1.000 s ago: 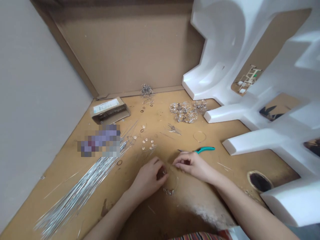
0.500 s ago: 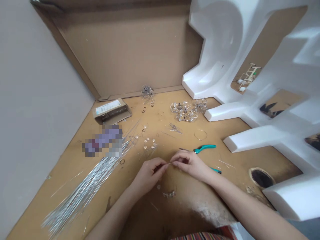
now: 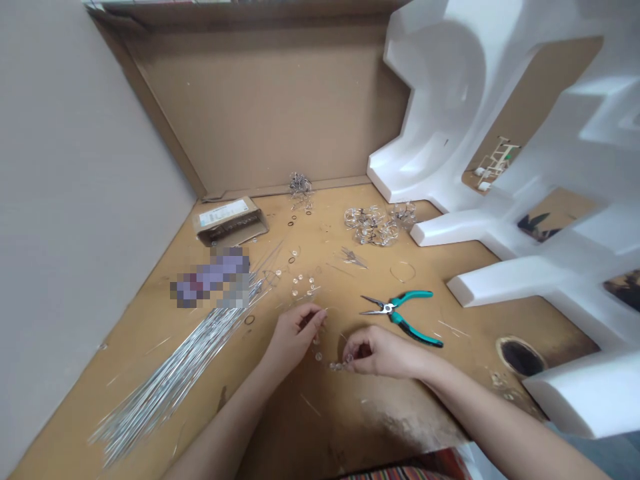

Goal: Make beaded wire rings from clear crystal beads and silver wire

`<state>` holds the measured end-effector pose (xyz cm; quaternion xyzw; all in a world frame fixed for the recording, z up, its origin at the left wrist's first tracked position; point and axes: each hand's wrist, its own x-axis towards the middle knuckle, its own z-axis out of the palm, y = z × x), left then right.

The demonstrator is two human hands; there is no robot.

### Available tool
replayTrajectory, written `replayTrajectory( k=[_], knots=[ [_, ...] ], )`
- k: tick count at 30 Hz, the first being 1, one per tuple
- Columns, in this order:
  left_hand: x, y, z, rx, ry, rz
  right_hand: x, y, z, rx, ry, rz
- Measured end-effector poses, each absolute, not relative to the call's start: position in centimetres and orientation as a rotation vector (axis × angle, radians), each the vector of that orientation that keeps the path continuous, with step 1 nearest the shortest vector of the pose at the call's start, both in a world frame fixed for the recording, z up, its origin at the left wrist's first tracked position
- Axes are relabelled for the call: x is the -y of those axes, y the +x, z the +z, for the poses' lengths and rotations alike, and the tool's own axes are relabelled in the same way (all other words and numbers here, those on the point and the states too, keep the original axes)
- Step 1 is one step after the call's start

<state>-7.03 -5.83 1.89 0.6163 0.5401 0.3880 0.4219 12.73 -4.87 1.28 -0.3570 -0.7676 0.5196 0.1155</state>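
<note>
My left hand point(image 3: 303, 331) is closed in a pinch near the middle of the table, with a bit of thin wire showing at its fingertips. My right hand point(image 3: 381, 351), lower and to the right, has its fingertips closed on the other end of a strand of clear beads point(image 3: 333, 367). The strand sags between the two hands, and a few beads show along it. Behind my right hand lie pliers point(image 3: 388, 309) with teal handles, their jaws spread. Several loose clear beads point(image 3: 301, 280) lie beyond my left hand.
A bundle of silvery wires point(image 3: 185, 367) lies at the left, near a small cardboard box point(image 3: 233, 223). Bent wire pieces with beads point(image 3: 373, 225) are heaped at the back. Short wires point(image 3: 354, 257) lie mid-table. White foam packaging point(image 3: 480, 287) borders the right side, near a round hole point(image 3: 523, 357).
My hands were fingertip to fingertip and have moved apart. The right went down onto the beads; the left shifted slightly up and left. The pliers, partly hidden before, now show fully.
</note>
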Motion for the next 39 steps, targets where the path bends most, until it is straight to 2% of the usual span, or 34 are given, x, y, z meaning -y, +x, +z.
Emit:
replayTrajectory(
  k=[8, 19, 26, 39],
  knots=[
    [6.1, -6.9, 1.9, -1.353, 1.681, 0.932, 4.2, 12.7, 0.7, 1.706, -1.129, 1.814],
    [6.3, -6.7, 1.5, -1.361, 1.699, 0.861, 4.2, 12.9, 1.2, 1.312, -0.952, 2.180],
    [6.4, -6.3, 1.8, -1.302, 1.599, 0.919, 3.8, 12.9, 1.3, 1.116, -0.888, 1.941],
    [6.3, -6.1, 1.7, -1.382, 1.490, 0.952, 3.8, 12.5, 0.2, 1.543, -1.092, 1.491]
  ],
)
